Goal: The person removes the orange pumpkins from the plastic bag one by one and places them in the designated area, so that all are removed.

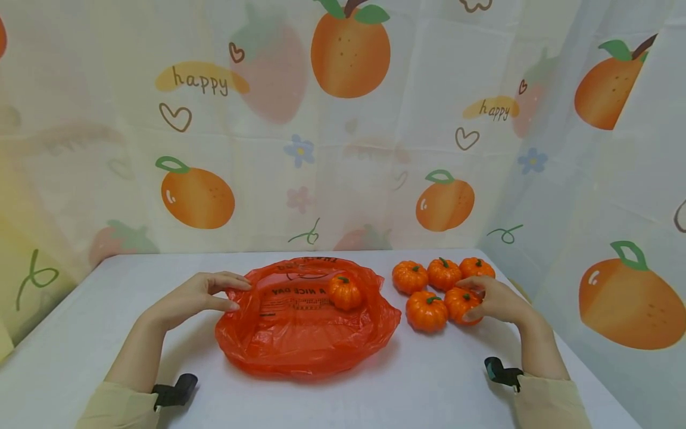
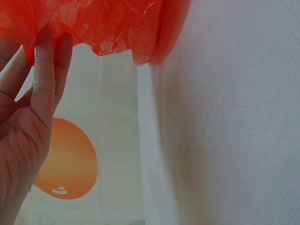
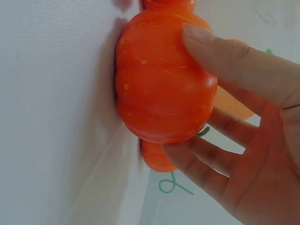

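Observation:
A red plastic bag (image 1: 300,345) lies spread on the table with its mouth facing up, and one small orange toy pumpkin (image 1: 345,292) sits inside it. At the bag's left rim, my left hand (image 1: 211,293) holds the edge between thumb and fingers; the left wrist view shows the fingertips against the crinkled plastic (image 2: 108,28). On the right, my right hand (image 1: 495,299) grips another toy pumpkin (image 1: 460,304), which still rests on the table. The right wrist view shows the thumb on one side of this pumpkin (image 3: 164,84) and fingers on the other.
Several more toy pumpkins stand close around the gripped one, among them a front one (image 1: 426,311) and a back one (image 1: 443,274). The white table (image 1: 343,399) ends at a fruit-printed curtain (image 1: 343,179) behind and to the right.

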Available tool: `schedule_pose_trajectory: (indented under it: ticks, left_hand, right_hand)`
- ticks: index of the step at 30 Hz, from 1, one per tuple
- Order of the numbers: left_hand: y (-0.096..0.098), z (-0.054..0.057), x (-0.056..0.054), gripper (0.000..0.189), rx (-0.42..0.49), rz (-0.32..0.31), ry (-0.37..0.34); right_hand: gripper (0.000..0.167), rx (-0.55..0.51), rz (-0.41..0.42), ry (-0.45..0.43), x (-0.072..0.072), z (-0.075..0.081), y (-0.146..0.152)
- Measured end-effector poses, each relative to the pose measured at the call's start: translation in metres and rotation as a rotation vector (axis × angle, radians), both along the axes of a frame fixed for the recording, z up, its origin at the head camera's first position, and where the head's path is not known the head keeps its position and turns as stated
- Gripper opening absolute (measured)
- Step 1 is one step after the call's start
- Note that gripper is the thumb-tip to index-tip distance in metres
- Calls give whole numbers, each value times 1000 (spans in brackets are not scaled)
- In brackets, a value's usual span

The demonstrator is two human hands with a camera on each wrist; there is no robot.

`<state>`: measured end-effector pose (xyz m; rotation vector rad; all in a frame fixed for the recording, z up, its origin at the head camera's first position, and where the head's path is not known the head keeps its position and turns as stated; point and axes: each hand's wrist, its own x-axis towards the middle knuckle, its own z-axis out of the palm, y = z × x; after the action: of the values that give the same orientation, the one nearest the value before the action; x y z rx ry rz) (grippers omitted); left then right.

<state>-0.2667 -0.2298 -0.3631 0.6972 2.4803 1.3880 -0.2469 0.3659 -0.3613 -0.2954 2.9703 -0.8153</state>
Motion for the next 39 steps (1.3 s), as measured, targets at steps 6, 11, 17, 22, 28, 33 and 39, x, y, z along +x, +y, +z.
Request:
schedule_pose_trajectory:
  ticks: [6, 11, 17, 22, 28, 33, 39]
  left_hand:
    - [0, 0, 0, 38, 3, -1, -5]
    - [-1, 0, 0, 38, 3, -3, 0]
    - [0, 1, 0, 37, 0, -4, 5]
    - [0, 1, 0, 38, -1, -4, 7]
    - [-1, 1, 1, 37, 3, -2, 8]
    - [0, 1, 1, 36, 0, -1, 17]
    - [1, 2, 1, 36, -9, -3, 15]
  right_hand:
    - [68, -26, -8, -22, 1, 0, -1]
    - [68, -30, -17, -41, 2, 1, -2]
    - [68, -23, -32, -57, 4, 3, -3]
    - [66, -1, -29, -8, 3, 8, -5]
    - [60, -2, -14, 134, 1, 21, -14]
    - [54, -17, -2, 180, 3, 37, -32]
    - [53, -22, -3, 210, 4, 53, -61]
